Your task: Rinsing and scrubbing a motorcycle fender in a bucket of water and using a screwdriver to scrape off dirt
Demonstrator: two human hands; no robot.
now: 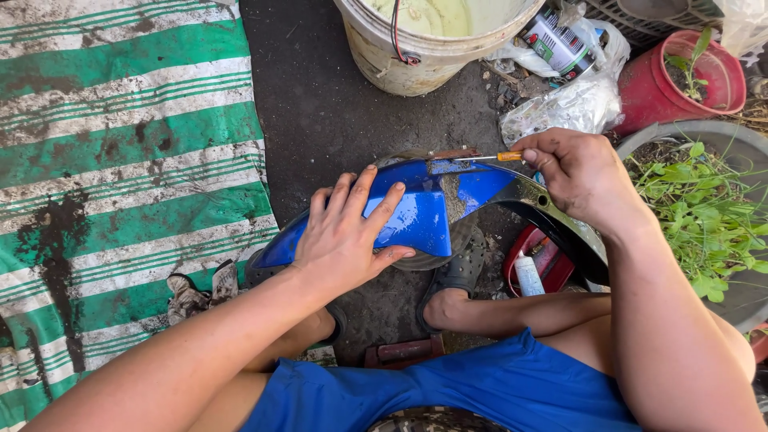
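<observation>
A curved blue plastic fender (416, 210) with a black underside lies across my lap area, above my sandalled feet. My left hand (346, 234) presses flat on its blue top, fingers spread. My right hand (578, 170) grips a small screwdriver with an orange handle (509, 156); its thin shaft points left onto the fender's upper edge. A rusty metal piece (453, 153) sits at that edge by the tip.
A green-and-white striped mat (120, 160), stained dark, covers the ground at left. A dirty white bucket (424, 48) stands ahead, with a spray can (556, 44) and plastic bags beside it. Potted plants (696, 200) crowd the right. A red tray with a white tube (532, 268) lies under the fender.
</observation>
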